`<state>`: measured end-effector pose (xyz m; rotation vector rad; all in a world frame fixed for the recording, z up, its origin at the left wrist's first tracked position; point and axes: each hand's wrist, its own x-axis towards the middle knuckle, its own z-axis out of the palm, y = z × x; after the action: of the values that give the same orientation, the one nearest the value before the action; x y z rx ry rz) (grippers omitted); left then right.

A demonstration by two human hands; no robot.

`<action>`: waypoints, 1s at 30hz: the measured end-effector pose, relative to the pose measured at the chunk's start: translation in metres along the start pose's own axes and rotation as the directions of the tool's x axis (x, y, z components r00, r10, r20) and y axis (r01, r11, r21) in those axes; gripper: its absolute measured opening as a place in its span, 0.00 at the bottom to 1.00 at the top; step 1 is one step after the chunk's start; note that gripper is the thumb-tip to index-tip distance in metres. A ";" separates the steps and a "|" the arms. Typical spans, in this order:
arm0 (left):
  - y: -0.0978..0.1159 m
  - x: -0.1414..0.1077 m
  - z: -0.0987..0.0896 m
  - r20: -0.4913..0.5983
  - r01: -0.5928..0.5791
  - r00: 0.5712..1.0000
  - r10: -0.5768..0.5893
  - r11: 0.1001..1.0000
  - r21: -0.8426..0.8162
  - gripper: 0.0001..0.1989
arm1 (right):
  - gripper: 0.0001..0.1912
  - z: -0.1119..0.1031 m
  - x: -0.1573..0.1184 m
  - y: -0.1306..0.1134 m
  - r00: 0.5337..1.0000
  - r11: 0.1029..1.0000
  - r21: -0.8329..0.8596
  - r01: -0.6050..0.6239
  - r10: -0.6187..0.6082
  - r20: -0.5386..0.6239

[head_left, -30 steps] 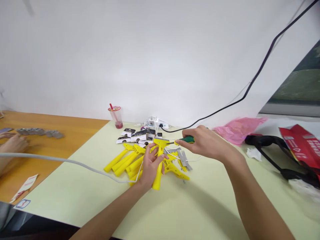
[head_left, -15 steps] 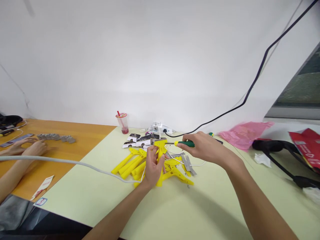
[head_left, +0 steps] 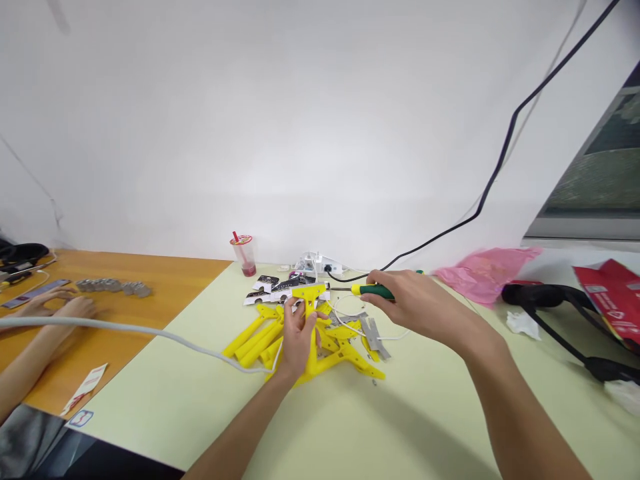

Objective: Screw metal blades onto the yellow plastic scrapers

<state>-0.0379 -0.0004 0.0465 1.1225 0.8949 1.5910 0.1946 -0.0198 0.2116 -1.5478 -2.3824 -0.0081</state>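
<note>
My left hand [head_left: 296,343] is wrapped round the handle of a yellow T-shaped plastic scraper [head_left: 309,293], its wide head up. My right hand [head_left: 425,303] grips a screwdriver [head_left: 379,291] with a green and yellow handle, held level. The screwdriver's shaft points left, its tip by the right end of the scraper head; whether they touch I cannot tell. Beneath and around my left hand lie several more yellow scrapers [head_left: 253,341]. Grey flat strips [head_left: 374,339] lie to the right of this pile.
Black and white packets [head_left: 267,283] and a power strip [head_left: 336,268] sit behind the pile. A cup [head_left: 245,255] stands near the wall. Pink plastic [head_left: 487,272] and a black strapped object [head_left: 540,293] lie right. A white cable [head_left: 165,331] crosses the left. Another person's hands [head_left: 70,310] work at the orange table [head_left: 165,270].
The scraper in my left hand has turned, so its head shows wider, and has shifted a little left. The screwdriver stays at its right side in my right hand. The view has shifted slightly.
</note>
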 end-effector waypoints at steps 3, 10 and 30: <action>0.014 0.004 -0.009 0.028 0.064 0.998 -0.062 0.996 -0.057 0.29 | 0.15 -0.008 -0.001 0.007 0.993 0.995 0.100 0.011 0.001 -0.119; 0.044 0.004 -0.005 0.112 0.016 0.994 0.004 0.985 -0.174 0.27 | 0.19 -0.009 0.005 0.024 0.937 0.958 0.287 0.001 0.099 -0.336; 0.019 -0.030 0.017 0.346 0.368 0.876 -0.336 0.929 -0.029 0.29 | 0.39 0.151 -0.012 0.013 0.938 -0.078 0.978 -0.192 0.280 0.206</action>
<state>-0.0231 -0.0339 0.0617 1.0530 0.7363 1.0896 0.1742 0.0002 0.0627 -0.9686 -1.1213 1.4413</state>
